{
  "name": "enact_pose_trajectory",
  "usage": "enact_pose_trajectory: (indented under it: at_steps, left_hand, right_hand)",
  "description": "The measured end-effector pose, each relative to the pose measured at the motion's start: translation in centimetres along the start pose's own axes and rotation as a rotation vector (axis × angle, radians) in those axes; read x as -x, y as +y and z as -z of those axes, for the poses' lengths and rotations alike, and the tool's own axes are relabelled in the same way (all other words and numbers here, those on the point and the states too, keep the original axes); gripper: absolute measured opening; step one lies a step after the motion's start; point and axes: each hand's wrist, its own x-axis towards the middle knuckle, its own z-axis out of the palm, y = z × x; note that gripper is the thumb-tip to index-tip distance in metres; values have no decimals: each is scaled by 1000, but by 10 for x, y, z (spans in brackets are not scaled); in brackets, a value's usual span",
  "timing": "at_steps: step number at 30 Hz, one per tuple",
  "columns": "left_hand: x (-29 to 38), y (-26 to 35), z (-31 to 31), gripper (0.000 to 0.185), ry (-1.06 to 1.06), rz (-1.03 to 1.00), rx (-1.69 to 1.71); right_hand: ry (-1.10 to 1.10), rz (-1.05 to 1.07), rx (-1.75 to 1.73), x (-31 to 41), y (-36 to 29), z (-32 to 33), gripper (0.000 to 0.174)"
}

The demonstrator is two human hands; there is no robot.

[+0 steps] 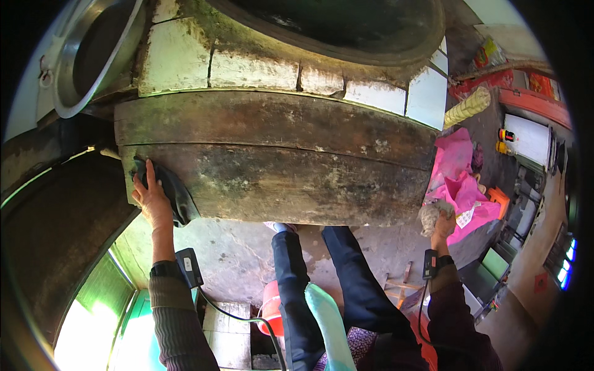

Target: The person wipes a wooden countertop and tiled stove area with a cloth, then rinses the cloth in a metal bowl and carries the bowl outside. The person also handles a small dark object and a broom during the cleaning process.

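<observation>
Before me a dark, stained wooden board [278, 183] with a long seam lies along the front of a tiled stove ledge. At its left end my left hand [153, 201] is on a dark cloth [178, 195], fingers partly spread, with the cloth bunched beneath and beside them. Past the board's right end, my right hand [444, 226] grips a crumpled grey rag [432, 217]. Pink plastic sheeting [452, 157] is close to that hand. Both wrists wear strapped black devices with cables.
A large dark wok [343, 23] is set into the white-tiled ledge [253, 72]. A metal basin [69, 69] stands at upper left. A red bucket [271, 301] is on the floor by my legs. A rolled, pale cylindrical thing [468, 106] juts out right of the ledge.
</observation>
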Motion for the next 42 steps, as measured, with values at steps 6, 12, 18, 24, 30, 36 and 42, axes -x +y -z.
enact_pose_trajectory:
  at_steps: [6,12,18,24,30,36,42]
  left_hand:
    - [0,0,0,57,-8,5,6]
    - [0,-2,-2,57,47,-37,-15]
    - [-1,-1,0,63,-43,33,35]
    - [0,5,4,61,-46,52,52]
    - [-1,8,7,57,-50,81,-4]
    - [-1,4,18,59,-72,62,115]
    - [11,4,81,45,32,-6,618]
  right_hand:
    - [-356,489,-275,119,-162,-40,31]
    - [-713,1077,-171,171,-228,-104,63]
    - [-307,905,-29,83,-104,-63,35]
    - [0,92,-68,-14,-19,14,37]
    - [-227,238,-374,49,-93,-15,38]
    - [-632,92,-602,174,-231,-62,36]
    - [-713,658,-251,189,-277,-46,49]
